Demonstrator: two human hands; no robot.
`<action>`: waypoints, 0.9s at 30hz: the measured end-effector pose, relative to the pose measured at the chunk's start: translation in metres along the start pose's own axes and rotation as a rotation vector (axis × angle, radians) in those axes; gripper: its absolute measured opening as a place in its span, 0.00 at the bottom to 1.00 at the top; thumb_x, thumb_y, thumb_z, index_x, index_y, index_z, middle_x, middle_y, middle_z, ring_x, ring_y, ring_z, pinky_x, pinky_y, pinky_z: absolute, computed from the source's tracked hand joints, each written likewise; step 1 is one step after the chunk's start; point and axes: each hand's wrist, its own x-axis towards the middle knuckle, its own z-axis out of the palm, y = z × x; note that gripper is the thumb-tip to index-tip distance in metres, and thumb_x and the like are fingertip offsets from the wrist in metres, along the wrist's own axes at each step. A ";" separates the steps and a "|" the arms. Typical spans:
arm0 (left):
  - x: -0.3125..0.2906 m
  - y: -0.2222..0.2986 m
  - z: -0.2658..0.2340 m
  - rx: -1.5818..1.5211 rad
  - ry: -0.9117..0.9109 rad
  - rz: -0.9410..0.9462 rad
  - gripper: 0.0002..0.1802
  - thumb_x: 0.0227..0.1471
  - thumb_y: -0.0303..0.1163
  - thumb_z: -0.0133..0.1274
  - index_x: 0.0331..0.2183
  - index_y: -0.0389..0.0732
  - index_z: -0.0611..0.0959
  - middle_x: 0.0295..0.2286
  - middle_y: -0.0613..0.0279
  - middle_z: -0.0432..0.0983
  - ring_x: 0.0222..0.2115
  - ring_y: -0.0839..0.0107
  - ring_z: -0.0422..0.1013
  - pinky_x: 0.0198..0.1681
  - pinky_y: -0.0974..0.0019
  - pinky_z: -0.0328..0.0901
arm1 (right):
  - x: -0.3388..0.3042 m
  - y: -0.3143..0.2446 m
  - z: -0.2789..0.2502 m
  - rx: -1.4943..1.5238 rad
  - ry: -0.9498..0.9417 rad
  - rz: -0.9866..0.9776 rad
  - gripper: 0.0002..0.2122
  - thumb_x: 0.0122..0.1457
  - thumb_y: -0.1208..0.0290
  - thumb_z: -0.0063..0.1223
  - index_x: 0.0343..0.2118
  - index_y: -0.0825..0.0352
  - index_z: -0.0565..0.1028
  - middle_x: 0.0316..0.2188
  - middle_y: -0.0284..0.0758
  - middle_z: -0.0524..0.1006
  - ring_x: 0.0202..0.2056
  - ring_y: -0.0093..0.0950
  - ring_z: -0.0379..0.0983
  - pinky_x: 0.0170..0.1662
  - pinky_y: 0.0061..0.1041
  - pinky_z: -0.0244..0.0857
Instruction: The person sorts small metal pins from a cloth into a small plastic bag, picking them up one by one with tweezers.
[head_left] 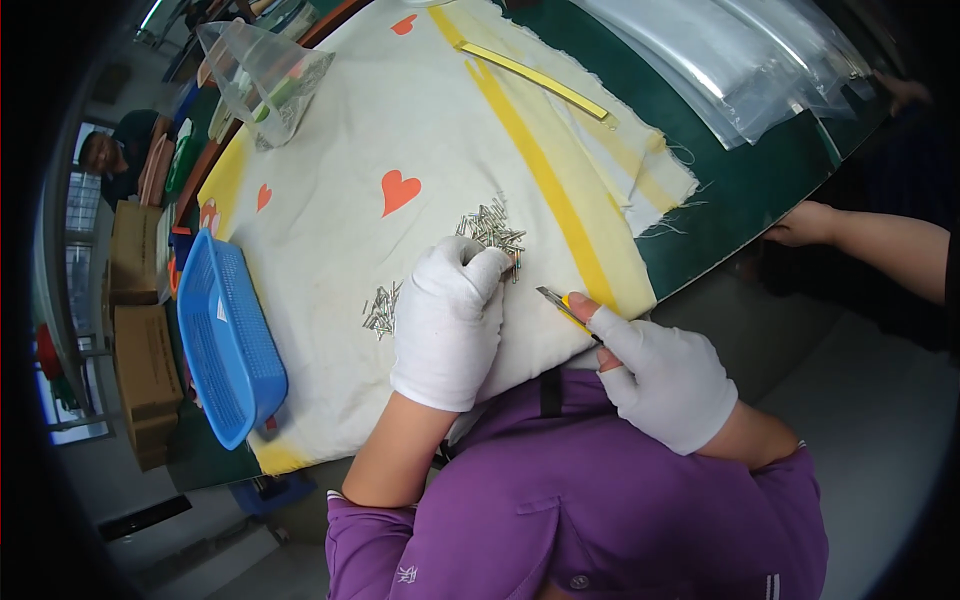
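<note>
My left hand (450,315), in a white glove with bare fingertips, is pinched closed at the near edge of a loose pile of small metal pins (490,222). One small metal pin (516,265) shows at its fingertips; the glove hides part of the grip. A smaller heap of the same pins (381,311) lies just left of that hand. To the right, my right hand (672,380), gloved likewise, grips a yellow utility knife (572,312). The knife's blade points up and left toward the pile, apart from the pins.
A white cloth (330,210) with red hearts and yellow stripes covers the green table. At left stands a blue plastic basket (262,345). Farther off are a clear bag (275,85), a yellow strip (535,78) and plastic bags (740,75). Another person's arm (870,232) is at right.
</note>
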 end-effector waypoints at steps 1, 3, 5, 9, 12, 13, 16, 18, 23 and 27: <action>-0.001 -0.001 0.000 0.007 0.001 0.005 0.08 0.44 0.21 0.57 0.31 0.39 0.83 0.26 0.53 0.74 0.29 0.52 0.73 0.30 0.54 0.68 | 0.000 0.001 0.002 -0.019 0.042 -0.021 0.26 0.55 0.69 0.54 0.60 0.52 0.71 0.19 0.33 0.71 0.19 0.34 0.71 0.24 0.34 0.68; -0.004 0.000 -0.003 -0.014 -0.006 -0.007 0.08 0.43 0.19 0.58 0.31 0.38 0.82 0.27 0.53 0.74 0.28 0.53 0.73 0.30 0.56 0.68 | 0.000 0.002 0.003 -0.008 0.049 -0.033 0.26 0.55 0.69 0.54 0.60 0.52 0.71 0.19 0.33 0.71 0.19 0.34 0.71 0.23 0.34 0.68; -0.008 0.001 -0.005 -0.038 -0.016 -0.017 0.09 0.42 0.18 0.59 0.31 0.37 0.81 0.28 0.52 0.74 0.28 0.54 0.73 0.31 0.58 0.67 | -0.001 0.002 0.004 0.001 0.055 -0.040 0.26 0.55 0.69 0.55 0.60 0.52 0.71 0.19 0.33 0.71 0.19 0.34 0.71 0.23 0.34 0.68; -0.013 0.003 -0.008 -0.031 -0.062 -0.053 0.07 0.41 0.20 0.59 0.27 0.38 0.79 0.27 0.53 0.72 0.28 0.54 0.71 0.30 0.56 0.66 | 0.000 0.001 0.002 0.050 -0.020 -0.045 0.27 0.54 0.71 0.55 0.60 0.53 0.71 0.21 0.31 0.72 0.21 0.32 0.72 0.26 0.32 0.69; -0.020 0.008 -0.011 -0.041 -0.092 -0.080 0.07 0.40 0.22 0.59 0.27 0.40 0.77 0.26 0.54 0.72 0.28 0.53 0.70 0.30 0.53 0.67 | -0.001 -0.003 0.002 0.009 -0.028 -0.088 0.27 0.54 0.72 0.55 0.60 0.53 0.70 0.22 0.31 0.72 0.22 0.30 0.72 0.25 0.30 0.70; -0.021 0.009 -0.010 -0.057 -0.099 -0.093 0.08 0.40 0.22 0.58 0.27 0.39 0.77 0.25 0.54 0.71 0.28 0.52 0.70 0.30 0.53 0.66 | -0.001 -0.004 0.003 -0.024 -0.003 -0.105 0.28 0.53 0.72 0.55 0.60 0.52 0.70 0.22 0.31 0.71 0.21 0.31 0.71 0.24 0.30 0.69; -0.025 0.012 -0.006 -0.073 -0.072 -0.154 0.07 0.40 0.20 0.57 0.25 0.38 0.76 0.26 0.56 0.71 0.27 0.57 0.70 0.30 0.60 0.66 | 0.000 -0.007 0.003 -0.076 0.022 -0.151 0.29 0.52 0.71 0.57 0.61 0.51 0.70 0.21 0.32 0.67 0.18 0.30 0.67 0.22 0.29 0.67; -0.026 0.013 -0.007 -0.074 -0.076 -0.169 0.07 0.40 0.20 0.57 0.25 0.39 0.75 0.26 0.56 0.71 0.27 0.57 0.70 0.30 0.60 0.66 | 0.000 -0.008 0.003 -0.085 0.021 -0.160 0.29 0.52 0.70 0.58 0.61 0.52 0.70 0.21 0.32 0.66 0.18 0.30 0.66 0.21 0.30 0.66; -0.028 0.012 -0.005 -0.086 -0.085 -0.191 0.08 0.40 0.21 0.57 0.25 0.39 0.75 0.26 0.56 0.71 0.27 0.58 0.70 0.30 0.60 0.66 | 0.000 -0.008 0.005 -0.110 0.019 -0.172 0.30 0.51 0.69 0.59 0.61 0.54 0.70 0.21 0.32 0.66 0.17 0.29 0.66 0.20 0.29 0.65; -0.026 0.014 -0.004 -0.074 -0.091 -0.213 0.08 0.40 0.21 0.57 0.25 0.39 0.74 0.25 0.57 0.70 0.26 0.58 0.70 0.30 0.59 0.66 | 0.001 -0.007 0.006 -0.084 0.016 -0.176 0.30 0.51 0.70 0.59 0.61 0.54 0.70 0.21 0.33 0.66 0.17 0.29 0.66 0.20 0.29 0.66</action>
